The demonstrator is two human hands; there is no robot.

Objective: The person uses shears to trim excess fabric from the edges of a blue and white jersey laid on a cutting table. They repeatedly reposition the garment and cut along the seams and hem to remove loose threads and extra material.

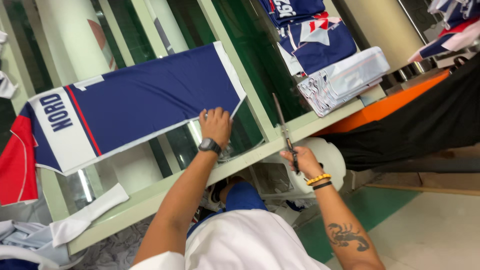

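Bare glass table (250, 55) lies open between the navy fabric panel (150, 95) and the stacked cut pieces (342, 77), while the green frame rail (260, 120) bounds the near edge.

Glass table (150, 197), green frame: navy fabric panel (150, 97), folded stacks (342, 80) on top.

Navy fabric panel (150, 95) flat on glass table, scissors (285, 131) upright, blades closed
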